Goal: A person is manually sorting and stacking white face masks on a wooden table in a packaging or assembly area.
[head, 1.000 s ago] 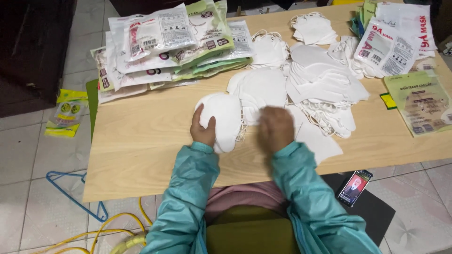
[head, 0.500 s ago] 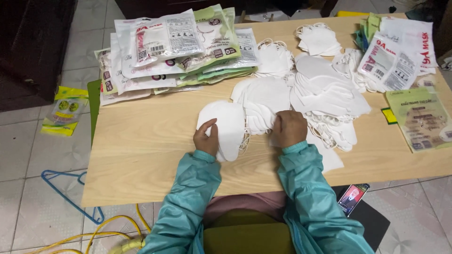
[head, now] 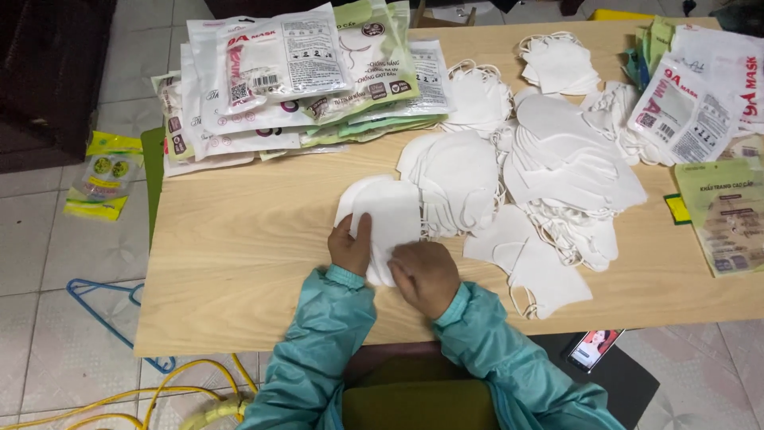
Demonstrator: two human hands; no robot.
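So both hands are working on a small stack of white face masks (head: 387, 216) sitting on the light wooden table (head: 239, 263), a bit left of the middle and near the front edge. The left hand (head: 350, 248) is pinching the stack's lower left edge, thumb lying on top and the other fingers tucked out of sight underneath, so it's clamped on the masks. The right hand (head: 426, 275) is pressing down on the stack's lower right corner with the fingers curled together; I can't tell if anything is actually gripped inside it. Both teal sleeves (head: 334, 318) are crossing the table's front edge.

Room-wise: the left part of the table is bare wood all the way from the stack out to the left edge, so that's where the space is. The right side is crowded. A fanned pile of loose white masks (head: 458, 175) is touching the stack's right edge, and a bigger heap of masks (head: 573, 171) is spreading beyond that, with a couple of single masks (head: 541, 275) trailing down close to the front edge. Along the back left, a pile of packaged masks in printed plastic bags (head: 294, 72) is overhanging the table's left side a little. More packs (head: 692, 103) are sitting at the far right corner, with a green sheet (head: 728, 215) near the right edge.

Off the table, a phone (head: 593, 348) is lying just beyond the front edge on the right, and a blue hanger (head: 103, 306) and yellow cable (head: 159, 394) are lying on the tiled floor to the left.
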